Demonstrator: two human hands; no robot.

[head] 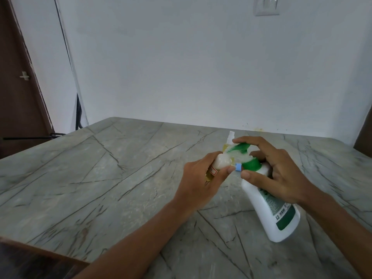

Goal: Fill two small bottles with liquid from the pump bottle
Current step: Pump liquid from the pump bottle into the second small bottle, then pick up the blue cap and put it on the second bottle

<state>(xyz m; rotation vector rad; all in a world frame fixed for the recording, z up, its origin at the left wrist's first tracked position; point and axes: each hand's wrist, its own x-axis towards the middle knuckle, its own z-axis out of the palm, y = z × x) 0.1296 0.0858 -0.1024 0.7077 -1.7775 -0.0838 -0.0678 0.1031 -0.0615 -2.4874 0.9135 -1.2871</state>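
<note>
1 veined table [100, 188] w/ pump bottle [259, 200] | white wall [201, 67] | door [16, 97] L

I see the table [104, 178] as a grey-green, stone-look slab crossed by dark veins, its far edge meeting the wall at 12 o'clock and a dark brown strip bordering it at 7 o'clock. At about 4 o'clock from the slab's middle, the white pump bottle [281, 224] has its base on the surface and leans toward 11 o'clock. Near 1 o'clock a small spray bottle [230, 135] stands upright, its base hidden from me.
</note>
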